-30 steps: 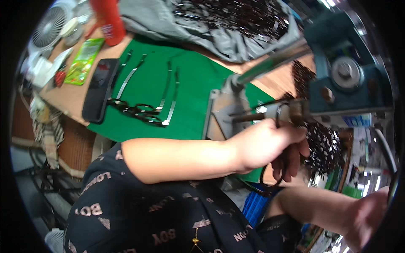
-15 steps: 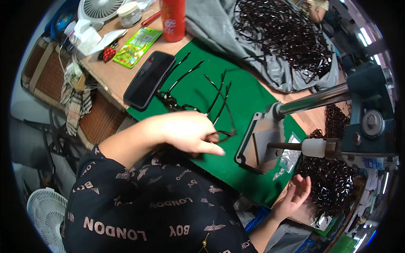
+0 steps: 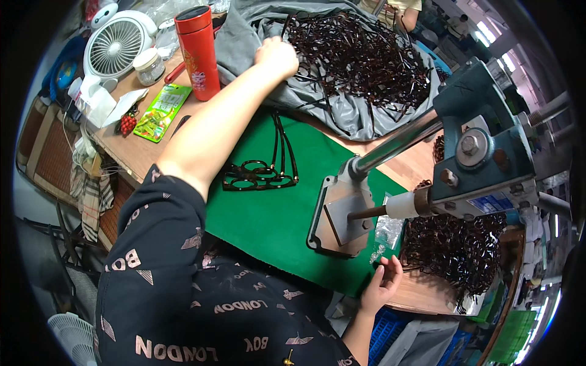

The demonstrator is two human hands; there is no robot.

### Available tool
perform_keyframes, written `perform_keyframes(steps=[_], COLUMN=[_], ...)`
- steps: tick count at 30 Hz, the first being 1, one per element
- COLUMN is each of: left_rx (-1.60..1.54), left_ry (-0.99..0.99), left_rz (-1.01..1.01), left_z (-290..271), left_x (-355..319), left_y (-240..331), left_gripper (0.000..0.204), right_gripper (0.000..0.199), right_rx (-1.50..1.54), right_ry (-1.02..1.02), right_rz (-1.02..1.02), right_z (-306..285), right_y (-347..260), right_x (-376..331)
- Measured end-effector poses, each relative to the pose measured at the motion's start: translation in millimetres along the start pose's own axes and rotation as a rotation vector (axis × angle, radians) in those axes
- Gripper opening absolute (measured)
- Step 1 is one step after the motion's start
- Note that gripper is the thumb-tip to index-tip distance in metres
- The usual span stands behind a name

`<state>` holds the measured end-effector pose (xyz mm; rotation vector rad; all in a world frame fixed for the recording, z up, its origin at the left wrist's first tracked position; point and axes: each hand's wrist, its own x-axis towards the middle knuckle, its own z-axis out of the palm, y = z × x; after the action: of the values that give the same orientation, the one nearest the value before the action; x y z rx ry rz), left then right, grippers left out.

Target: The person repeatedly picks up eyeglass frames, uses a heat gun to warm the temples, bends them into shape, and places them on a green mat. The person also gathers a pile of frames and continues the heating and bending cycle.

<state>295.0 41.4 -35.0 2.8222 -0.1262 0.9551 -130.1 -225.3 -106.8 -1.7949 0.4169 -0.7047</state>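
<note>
My left hand (image 3: 276, 58) reaches across to the left edge of a heap of dark, glossy eyeglass frames (image 3: 360, 64) on grey cloth. Its fingers are curled down; whatever is in them is hidden. Under my left forearm, dark eyeglass frames (image 3: 259, 177) lie together on the green mat (image 3: 268, 238), temples pointing away from me. My right hand (image 3: 381, 285) hovers near the mat's right front corner, empty, fingers apart and loosely bent. Close by is a small clear plastic bag (image 3: 389, 232) with tiny shiny pieces beside it.
A bench press (image 3: 482, 146) with a steel column (image 3: 400, 143) and metal base (image 3: 342, 222) stands right of centre. More dark frames (image 3: 458, 250) are heaped at right. Far left are a red tumbler (image 3: 198, 58), green packet (image 3: 162, 113), jar (image 3: 148, 66) and fan (image 3: 119, 44).
My left hand has left the eyeglass frame on the mat and moved far forward to the heap. The forearm now covers most of the phone. My right hand stays near the bag. The view has shifted.
</note>
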Motion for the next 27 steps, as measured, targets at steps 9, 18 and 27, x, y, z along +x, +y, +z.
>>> perform_keyframes(steps=[9, 18, 27], left_rx=[-0.586, -0.655, -0.367], left_ry=[0.009, -0.409, -0.431], left_rz=[0.18, 0.522, 0.837], left_z=[-58.6, -92.6, -49.6], left_x=[-39.8, -67.7, -36.4], left_y=[45.1, 48.9, 57.9], left_gripper=[0.035, 0.02, 0.022], right_gripper=[0.028, 0.022, 0.02], right_rx=[-0.03, -0.076, -0.078], right_ry=[0.019, 0.01, 0.016], right_rz=[0.009, -0.022, -0.051], right_z=[-2.8, -1.4, -1.7], right_y=[0.1, 3.6, 10.6], right_x=[-2.9, -3.9, -2.0])
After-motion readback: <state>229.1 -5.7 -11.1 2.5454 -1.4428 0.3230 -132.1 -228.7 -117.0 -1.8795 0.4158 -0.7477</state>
